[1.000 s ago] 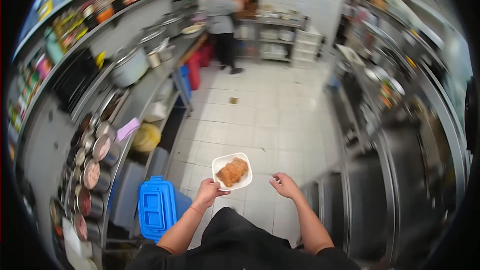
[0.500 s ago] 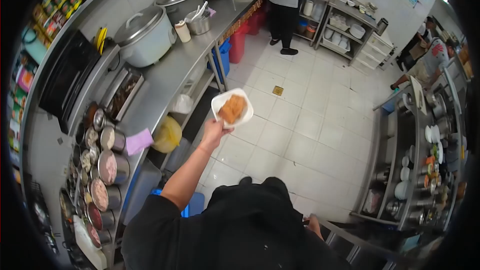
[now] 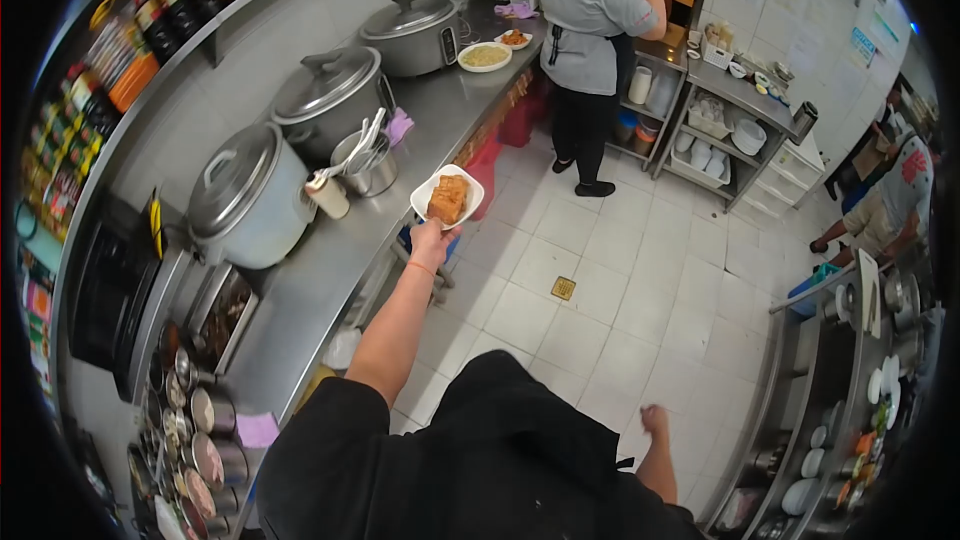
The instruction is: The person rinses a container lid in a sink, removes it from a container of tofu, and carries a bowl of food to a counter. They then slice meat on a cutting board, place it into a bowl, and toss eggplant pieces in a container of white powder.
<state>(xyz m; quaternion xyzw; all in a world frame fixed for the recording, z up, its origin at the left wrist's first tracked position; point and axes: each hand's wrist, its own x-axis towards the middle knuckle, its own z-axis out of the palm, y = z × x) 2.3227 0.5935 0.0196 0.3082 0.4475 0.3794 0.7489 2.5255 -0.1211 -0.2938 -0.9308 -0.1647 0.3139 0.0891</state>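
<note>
My left hand (image 3: 430,239) grips the near edge of a white square bowl (image 3: 474,188), holding it out in front of me beside the steel counter. In the bowl lie golden-brown, fried-looking pieces (image 3: 448,199). My right hand (image 3: 654,420) hangs low at my side over the floor, its fingers curled in and nothing visible in them. On the counter just left of the bowl stand a steel pot (image 3: 371,174) with utensils in it and a squeeze bottle (image 3: 328,196).
Large lidded cookers (image 3: 250,195) line the steel counter (image 3: 300,285). Farther along it are a plate of pale yellow food (image 3: 484,57) and a smaller dish (image 3: 515,39). A co-worker (image 3: 590,50) stands ahead. Shelving with dishes (image 3: 815,440) runs along the right; the floor (image 3: 620,290) is tiled.
I have moved forward along the counter, so the cookers and co-worker look nearer. The bowl is still in my left hand. My right hand has swung out farther into view.
</note>
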